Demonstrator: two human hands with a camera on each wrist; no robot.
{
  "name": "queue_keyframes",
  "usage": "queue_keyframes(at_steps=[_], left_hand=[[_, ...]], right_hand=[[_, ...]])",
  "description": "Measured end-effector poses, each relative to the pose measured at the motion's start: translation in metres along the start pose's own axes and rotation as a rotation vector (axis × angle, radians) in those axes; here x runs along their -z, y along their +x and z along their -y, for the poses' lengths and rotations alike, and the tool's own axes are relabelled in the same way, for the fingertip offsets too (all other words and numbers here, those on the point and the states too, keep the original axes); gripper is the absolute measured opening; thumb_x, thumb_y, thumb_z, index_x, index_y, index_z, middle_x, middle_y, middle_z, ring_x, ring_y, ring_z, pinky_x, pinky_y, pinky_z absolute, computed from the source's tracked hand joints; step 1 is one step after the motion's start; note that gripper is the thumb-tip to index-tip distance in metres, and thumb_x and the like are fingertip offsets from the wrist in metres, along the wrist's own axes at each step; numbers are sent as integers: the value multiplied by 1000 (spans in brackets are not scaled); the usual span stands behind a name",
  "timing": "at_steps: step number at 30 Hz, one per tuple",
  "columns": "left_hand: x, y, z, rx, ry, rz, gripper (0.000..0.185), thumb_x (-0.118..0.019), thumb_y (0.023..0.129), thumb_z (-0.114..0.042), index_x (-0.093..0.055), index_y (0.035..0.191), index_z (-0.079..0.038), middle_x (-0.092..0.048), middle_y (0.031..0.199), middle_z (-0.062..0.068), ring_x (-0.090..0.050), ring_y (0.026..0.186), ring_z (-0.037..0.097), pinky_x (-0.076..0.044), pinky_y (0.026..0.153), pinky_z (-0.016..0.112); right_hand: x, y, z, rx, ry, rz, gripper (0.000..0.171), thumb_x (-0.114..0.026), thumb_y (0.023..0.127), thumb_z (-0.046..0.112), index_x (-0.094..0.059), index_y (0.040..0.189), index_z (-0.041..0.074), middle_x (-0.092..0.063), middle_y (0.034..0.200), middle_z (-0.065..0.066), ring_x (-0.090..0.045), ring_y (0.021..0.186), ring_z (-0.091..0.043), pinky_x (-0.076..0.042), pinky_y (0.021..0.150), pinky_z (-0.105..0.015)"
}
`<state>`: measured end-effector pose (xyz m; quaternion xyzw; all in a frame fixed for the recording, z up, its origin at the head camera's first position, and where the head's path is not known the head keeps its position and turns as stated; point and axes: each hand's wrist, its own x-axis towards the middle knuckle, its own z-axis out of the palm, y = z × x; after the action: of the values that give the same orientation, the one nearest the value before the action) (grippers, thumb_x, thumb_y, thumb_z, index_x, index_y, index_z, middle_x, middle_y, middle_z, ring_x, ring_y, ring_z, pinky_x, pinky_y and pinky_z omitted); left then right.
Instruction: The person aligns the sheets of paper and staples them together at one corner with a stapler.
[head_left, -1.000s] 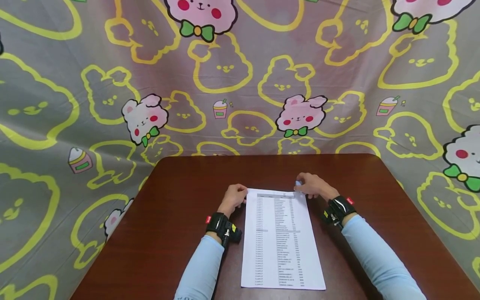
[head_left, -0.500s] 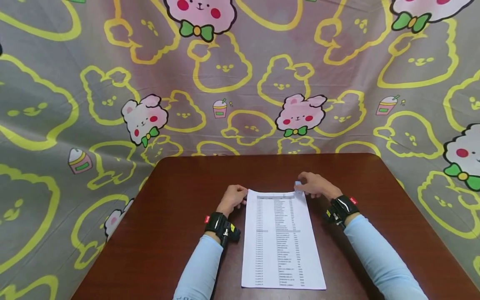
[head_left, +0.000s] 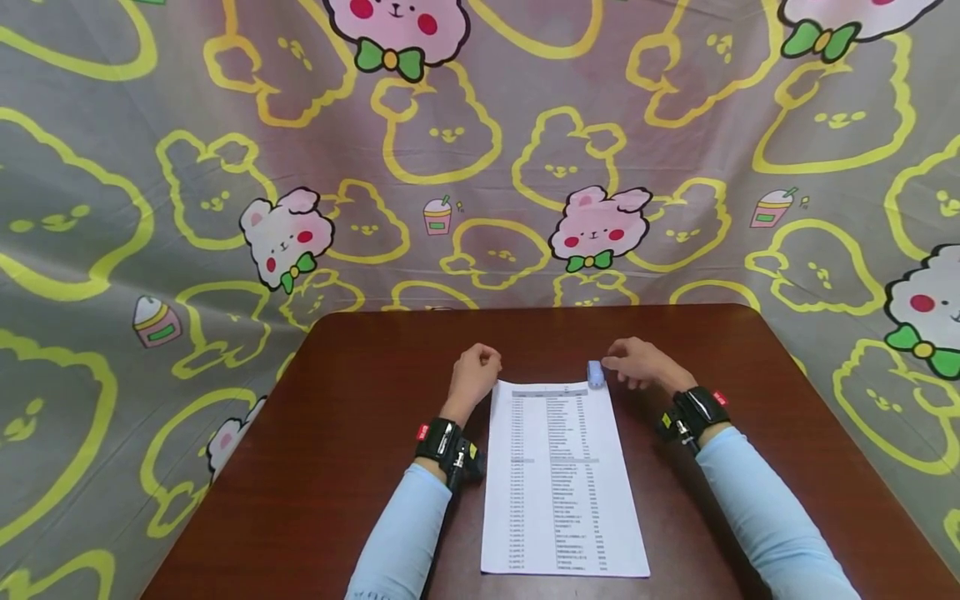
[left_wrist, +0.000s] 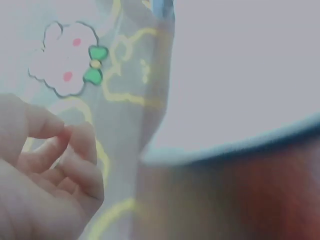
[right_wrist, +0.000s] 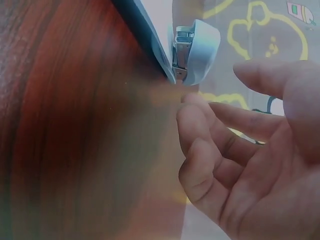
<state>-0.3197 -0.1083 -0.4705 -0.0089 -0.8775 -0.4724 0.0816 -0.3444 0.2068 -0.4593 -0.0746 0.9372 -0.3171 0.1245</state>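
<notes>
A printed sheet of paper (head_left: 536,487) lies on the table; how many sheets there are cannot be told. On its far right corner sits a small light-blue stapler (head_left: 596,374), its metal jaw at the paper's edge in the right wrist view. My right hand (head_left: 641,364) is just right of the stapler, thumb and fingers apart and holding nothing. Beyond the paper's far left corner is my left hand (head_left: 474,377). In the left wrist view its fingers curl and the thumb meets a fingertip, with nothing visible between them, apart from the paper.
The brown wooden table (head_left: 360,467) has rounded far corners. Behind it and along its sides hangs a grey cloth (head_left: 495,150) with cartoon animals. Each wrist wears a black strapped camera, the left wrist camera (head_left: 450,450) close to the paper's left edge.
My right hand has let go of the stapler and drawn back to the right, leaving it at the corner. My left hand has released the paper's left corner and moved slightly away from me.
</notes>
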Motion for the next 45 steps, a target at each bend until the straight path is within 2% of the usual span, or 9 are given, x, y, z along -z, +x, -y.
queue_keyframes(at_steps=[7, 10, 14, 20, 28, 39, 45], left_hand=[[-10, 6, -36, -82, 37, 120, 17, -55, 96, -26, -63, 102, -13, -68, 87, 4, -70, 74, 14, -47, 62, 25], [-20, 10, -45, -125, 73, 150, 18, -55, 96, -28, -63, 103, -13, -68, 87, 3, -66, 76, 13, -46, 64, 26], [-34, 13, -50, -142, 120, 187, 20, -54, 96, -30, -64, 103, -14, -66, 89, 1, -58, 77, 14, -43, 67, 27], [-45, 12, -56, -129, 169, 232, 22, -54, 97, -31, -65, 106, -15, -66, 96, 0, -58, 83, 14, -45, 71, 28], [-52, 12, -68, -127, 196, 268, 33, -52, 99, -31, -67, 121, -12, -70, 113, 2, -64, 97, 16, -52, 84, 36], [-73, 14, -81, -91, 185, 272, 29, -54, 97, -29, -66, 118, -12, -70, 109, 4, -64, 97, 19, -51, 84, 37], [-88, 14, -83, -77, 228, 286, 31, -55, 96, -31, -65, 119, -12, -69, 116, 5, -63, 102, 21, -50, 86, 37]], right_hand=[[4, 4, 1, 31, 54, 24, 42, -57, 98, 32, -54, 129, 4, -64, 82, -12, -62, 66, -24, -50, 57, -31], [7, 3, 4, 42, 81, 9, 39, -58, 98, 30, -55, 127, 4, -63, 82, -13, -63, 67, -28, -50, 57, -31], [8, 2, 5, 53, 87, 7, 38, -58, 98, 29, -56, 127, 4, -62, 81, -13, -63, 67, -29, -49, 56, -30], [4, 0, 8, 55, 72, 30, 39, -56, 99, 29, -54, 129, 4, -64, 82, -12, -63, 66, -26, -50, 57, -31], [7, -6, 10, 52, 34, 6, 45, -58, 98, 30, -49, 134, 4, -64, 81, -12, -62, 66, -25, -50, 58, -31], [6, -8, 4, 44, 82, 28, 55, -57, 98, 31, -41, 142, 2, -65, 83, -13, -63, 66, -26, -50, 58, -31], [2, -6, 0, 48, 117, 46, 54, -56, 99, 30, -41, 141, 1, -64, 81, -12, -62, 64, -25, -50, 56, -32]])
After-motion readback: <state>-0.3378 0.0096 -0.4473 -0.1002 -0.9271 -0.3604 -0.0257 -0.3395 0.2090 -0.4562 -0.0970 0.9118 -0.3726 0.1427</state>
